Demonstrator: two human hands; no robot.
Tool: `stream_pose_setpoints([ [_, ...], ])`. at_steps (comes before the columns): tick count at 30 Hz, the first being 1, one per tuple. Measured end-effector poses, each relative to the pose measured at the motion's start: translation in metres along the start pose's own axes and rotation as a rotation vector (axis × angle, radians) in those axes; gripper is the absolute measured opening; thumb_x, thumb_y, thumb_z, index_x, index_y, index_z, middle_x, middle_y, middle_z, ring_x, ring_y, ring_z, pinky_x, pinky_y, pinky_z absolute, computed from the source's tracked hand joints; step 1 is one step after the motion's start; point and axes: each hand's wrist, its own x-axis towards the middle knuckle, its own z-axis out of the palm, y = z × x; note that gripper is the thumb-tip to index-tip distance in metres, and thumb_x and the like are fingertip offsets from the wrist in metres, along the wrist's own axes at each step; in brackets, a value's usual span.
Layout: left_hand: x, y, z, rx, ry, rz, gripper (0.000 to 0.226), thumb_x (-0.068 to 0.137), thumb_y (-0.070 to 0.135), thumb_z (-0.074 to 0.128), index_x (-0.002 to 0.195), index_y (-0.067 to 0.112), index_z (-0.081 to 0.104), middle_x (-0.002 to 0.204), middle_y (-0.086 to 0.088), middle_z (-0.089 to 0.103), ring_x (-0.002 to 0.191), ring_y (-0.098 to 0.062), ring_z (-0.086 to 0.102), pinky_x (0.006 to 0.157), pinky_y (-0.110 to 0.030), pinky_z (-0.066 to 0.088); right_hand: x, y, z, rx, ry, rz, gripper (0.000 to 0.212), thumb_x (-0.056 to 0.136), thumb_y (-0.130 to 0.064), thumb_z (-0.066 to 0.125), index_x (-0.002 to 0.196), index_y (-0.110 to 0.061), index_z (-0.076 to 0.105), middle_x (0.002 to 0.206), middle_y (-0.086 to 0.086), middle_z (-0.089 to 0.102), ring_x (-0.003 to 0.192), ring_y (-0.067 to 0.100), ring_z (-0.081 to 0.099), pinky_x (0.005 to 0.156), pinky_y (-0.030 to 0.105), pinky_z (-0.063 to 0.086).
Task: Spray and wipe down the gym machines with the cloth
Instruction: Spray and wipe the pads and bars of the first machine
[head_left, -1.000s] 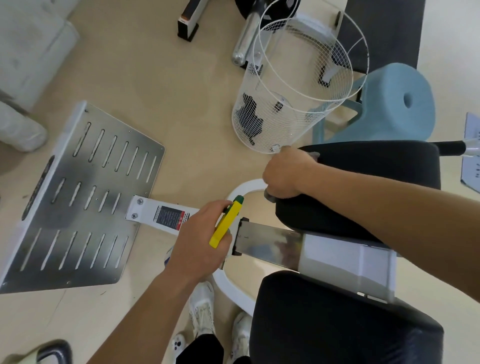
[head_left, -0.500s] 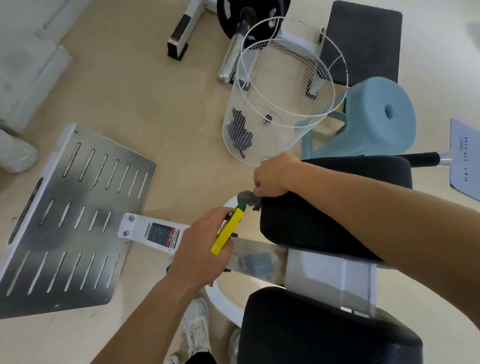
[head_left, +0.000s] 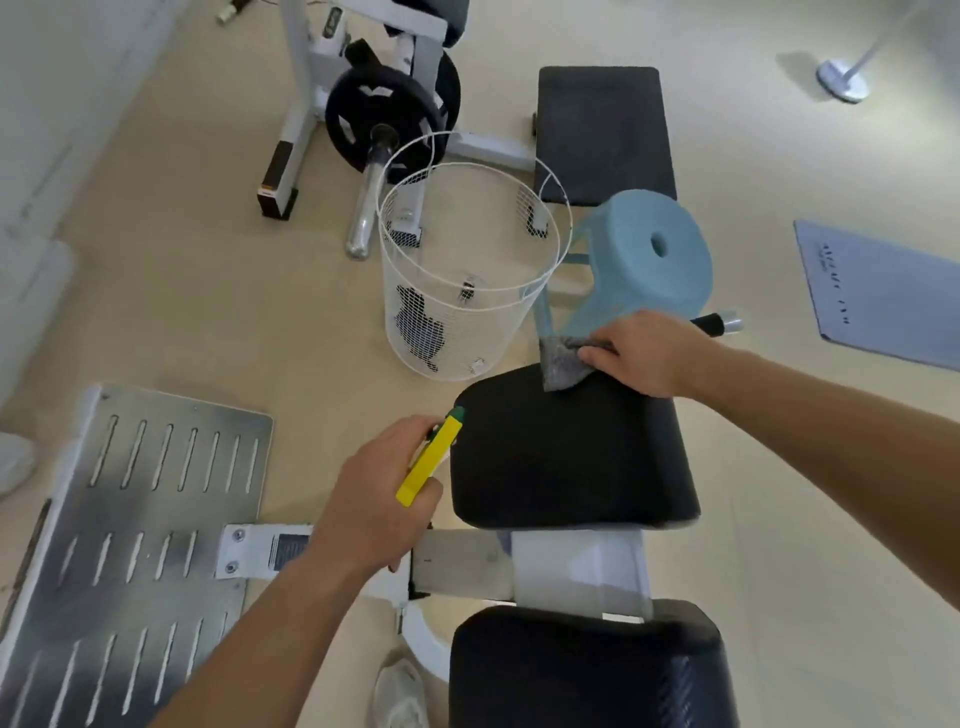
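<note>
My left hand grips a spray bottle with a yellow trigger and green nozzle, held just left of the machine's black pad. My right hand presses a grey cloth onto the far top edge of that pad. A second black pad lies nearer me, joined by a white and steel frame. A slotted metal footplate sits at the lower left.
A white wire basket stands on the floor just beyond the pad, beside a light blue stool. Further back are a weight plate on a bar and a dark bench pad. My white shoe shows below.
My right hand slid the cloth from the pad's left end to its far right top edge. The view tilted up, showing more floor and machines. The left hand kept the bottle.
</note>
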Motion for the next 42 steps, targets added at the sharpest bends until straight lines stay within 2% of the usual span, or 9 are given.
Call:
stream_pose_setpoints([
  [5,0.019,0.02,-0.004,0.003,-0.031,0.028,0.038,0.076,0.021,0.053,0.112,0.032,0.062,0.08,0.014,0.06,0.072,-0.008,0.057,0.062,-0.019,0.043,-0.012,0.012,0.012,0.279,0.202,0.046,0.035,0.1,-0.044,0.047,0.072,-0.024,0.056,0.077,0.001,0.062,0.082,0.029,0.062,0.073,0.039,0.048],
  [10,0.039,0.025,-0.008,-0.009,-0.032,-0.022,0.038,0.074,0.019,0.056,0.106,0.038,0.061,0.082,0.006,0.064,0.063,-0.018,0.063,0.062,-0.044,0.057,0.027,-0.041,0.011,-0.089,0.098,0.023,0.033,0.102,-0.048,0.039,0.089,-0.024,0.058,0.088,0.001,0.063,0.078,0.023,0.055,0.068,0.036,0.044],
  [13,0.05,0.033,-0.006,0.046,-0.034,-0.029,0.038,0.079,0.014,0.061,0.105,0.042,0.06,0.079,0.005,0.065,0.06,-0.017,0.063,0.058,-0.039,0.055,0.029,-0.049,0.017,-0.147,0.109,-0.043,0.026,0.102,-0.045,0.043,0.087,-0.026,0.052,0.095,0.001,0.065,0.082,0.022,0.057,0.067,0.036,0.04],
  [17,0.051,0.06,0.002,0.087,-0.072,-0.044,0.039,0.078,0.013,0.06,0.101,0.045,0.059,0.071,0.007,0.062,0.06,-0.014,0.061,0.058,-0.037,0.052,-0.01,-0.002,0.025,0.149,0.249,-0.026,0.034,0.103,-0.05,0.039,0.125,-0.033,0.059,0.117,-0.003,0.063,0.108,0.022,0.06,0.076,0.036,0.045],
  [21,0.043,0.095,0.016,0.041,-0.089,-0.07,0.035,0.072,0.019,0.055,0.103,0.034,0.063,0.07,0.001,0.063,0.059,-0.018,0.064,0.063,-0.047,0.057,-0.049,0.025,0.059,0.577,0.383,0.007,0.047,0.106,-0.036,0.039,0.153,-0.032,0.036,0.154,-0.005,0.04,0.14,0.018,0.039,0.116,0.038,0.034],
  [24,0.029,0.121,0.034,0.022,-0.054,-0.089,0.042,0.07,0.017,0.054,0.107,0.035,0.065,0.065,-0.003,0.063,0.056,-0.019,0.062,0.06,-0.038,0.055,-0.074,0.018,0.089,0.871,0.419,0.197,0.051,0.108,-0.035,0.033,0.157,-0.037,0.019,0.164,-0.011,0.023,0.148,0.015,0.027,0.119,0.03,0.023],
  [32,-0.004,0.198,0.1,-0.004,0.126,-0.154,0.044,0.074,0.006,0.057,0.111,0.028,0.065,0.073,-0.005,0.067,0.055,-0.015,0.067,0.058,-0.023,0.051,-0.178,0.023,0.15,1.127,0.187,0.252,0.049,0.107,-0.033,0.037,0.155,-0.039,0.028,0.109,0.004,0.071,0.077,0.016,0.063,0.065,0.02,0.042],
  [38,-0.036,0.284,0.169,-0.004,0.41,-0.149,0.046,0.079,-0.012,0.056,0.112,0.019,0.066,0.085,-0.005,0.065,0.057,-0.018,0.066,0.056,-0.019,0.052,-0.215,0.115,0.136,1.258,0.116,0.068,0.021,0.104,-0.024,0.046,0.099,-0.019,0.066,0.083,0.001,0.068,0.08,0.019,0.063,0.069,0.03,0.046],
  [42,-0.044,0.328,0.2,-0.112,0.61,-0.14,0.041,0.078,-0.014,0.057,0.108,0.011,0.065,0.101,-0.007,0.065,0.056,-0.008,0.061,0.053,-0.016,0.051,-0.231,0.182,0.123,1.567,0.104,0.14,0.03,0.104,-0.032,0.05,0.094,-0.012,0.07,0.079,0.008,0.074,0.074,0.025,0.068,0.074,0.039,0.055],
])
